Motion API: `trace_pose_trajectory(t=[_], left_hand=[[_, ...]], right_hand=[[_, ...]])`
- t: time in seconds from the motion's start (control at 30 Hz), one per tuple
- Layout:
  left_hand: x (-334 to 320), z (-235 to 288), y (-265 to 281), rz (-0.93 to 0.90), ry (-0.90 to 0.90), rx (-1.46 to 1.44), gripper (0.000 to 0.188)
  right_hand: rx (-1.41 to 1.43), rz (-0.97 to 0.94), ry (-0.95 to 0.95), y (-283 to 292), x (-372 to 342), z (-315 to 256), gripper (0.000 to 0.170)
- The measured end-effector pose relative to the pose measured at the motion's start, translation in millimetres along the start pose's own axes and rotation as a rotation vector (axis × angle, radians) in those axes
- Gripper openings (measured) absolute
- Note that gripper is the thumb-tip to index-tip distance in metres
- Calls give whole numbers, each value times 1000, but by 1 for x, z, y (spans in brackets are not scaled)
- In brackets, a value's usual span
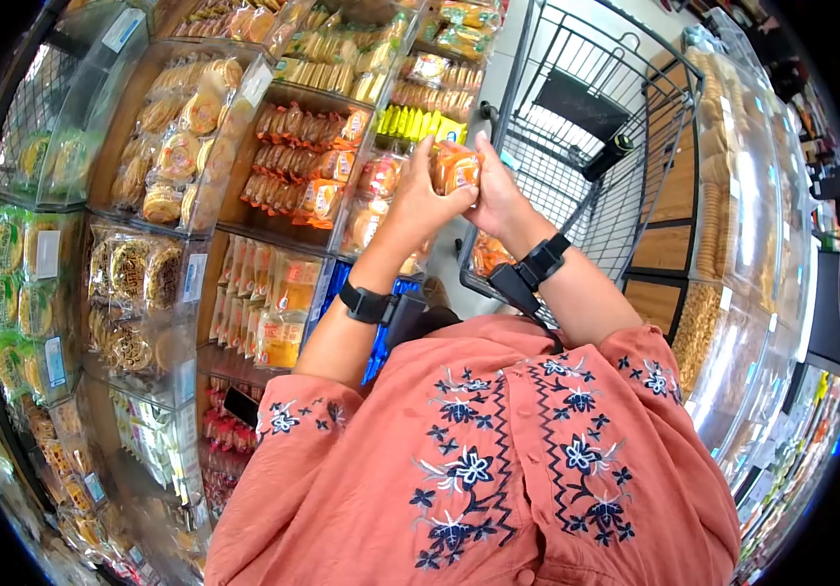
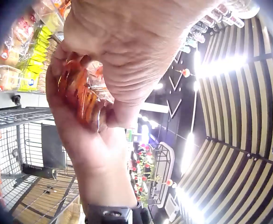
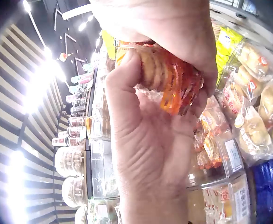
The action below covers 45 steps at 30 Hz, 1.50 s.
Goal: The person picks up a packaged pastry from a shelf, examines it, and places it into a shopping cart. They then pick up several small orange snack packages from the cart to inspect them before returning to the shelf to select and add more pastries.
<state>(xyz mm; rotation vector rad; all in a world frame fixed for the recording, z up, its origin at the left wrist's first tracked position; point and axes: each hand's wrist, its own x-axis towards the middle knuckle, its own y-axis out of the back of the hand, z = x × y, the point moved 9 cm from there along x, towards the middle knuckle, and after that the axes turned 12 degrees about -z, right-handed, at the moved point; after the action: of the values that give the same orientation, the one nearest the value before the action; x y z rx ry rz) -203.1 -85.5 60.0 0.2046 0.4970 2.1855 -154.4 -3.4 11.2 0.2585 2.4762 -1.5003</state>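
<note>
In the head view, both hands are together in front of the body, around orange-and-clear wrapped biscuit packets (image 1: pixel 457 172). The left hand (image 1: pixel 415 200) grips them from the left, its thumb across the near side. On the right, the right hand (image 1: pixel 503 195) holds the same packets against its palm. Round stacked biscuits show through the wrapper of the packets (image 3: pixel 176 81) in the right wrist view, where the left hand's thumb presses on them. Fingers partly cover the packets (image 2: pixel 87 95) in the left wrist view.
Clear-fronted shelf bins on the left hold similar orange packets (image 1: pixel 298 166), yellow packs (image 1: pixel 410 123) and large round biscuits (image 1: pixel 186 146). A black wire shopping cart (image 1: pixel 581 103) stands ahead to the right, with orange packets (image 1: pixel 490 254) at its near end. More bins (image 1: pixel 708 342) line the right.
</note>
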Motion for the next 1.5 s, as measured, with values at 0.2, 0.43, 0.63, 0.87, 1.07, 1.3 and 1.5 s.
trace_pose_trajectory(t=[0.2,0.43,0.63,0.87,1.07,1.3,1.5], left_hand=[[2,-16,23,-127,120,-335,108],[44,-85,177,234,255,263,104],[97,-207,209,154,288,413,111],[125,-253,201,113,326,502,112],[109,-231,188,103,431,904,88],[93,-201,170,84,297,1087,69],[98,-228,164,169,197,1148,59]], right_hand=[[-112,-58,-9,-26,7,3,66],[-141,-88,15,8,-15,-24,84],[-115,2,71,32,-44,-44,80],[-143,63,122,47,-62,-59,82],[-140,76,123,50,-64,-59,81],[-114,96,80,52,-58,-53,70],[-126,102,44,53,-56,-49,68]])
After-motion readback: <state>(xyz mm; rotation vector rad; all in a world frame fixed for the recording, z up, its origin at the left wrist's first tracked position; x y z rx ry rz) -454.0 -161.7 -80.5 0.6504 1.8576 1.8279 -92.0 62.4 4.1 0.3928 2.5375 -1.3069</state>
